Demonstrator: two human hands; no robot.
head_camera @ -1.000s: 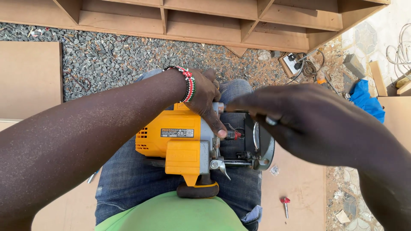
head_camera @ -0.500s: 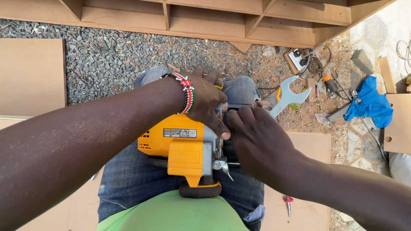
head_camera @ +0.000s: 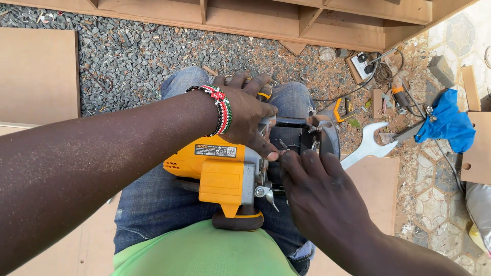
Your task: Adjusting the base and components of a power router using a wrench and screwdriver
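Open room: gravel ground (head_camera: 128, 56) lies bare ahead of the knees; a wooden frame (head_camera: 286, 20) closes the far edge, flat boards (head_camera: 36, 76) the left.
Saw: yellow circular saw (head_camera: 220, 171) rests on the lap, blade guard (head_camera: 327, 138) to the right.
Left hand (head_camera: 245, 110): curled over the saw's top, fingers gripping the body.
Right hand (head_camera: 319, 191): fingers drawn together, tips pressing at the metal part beside the guard.
Around: large spanner (head_camera: 365, 148), blue cloth (head_camera: 447, 125), power strip (head_camera: 363, 64) and cables lie on the right, just beyond the right hand.
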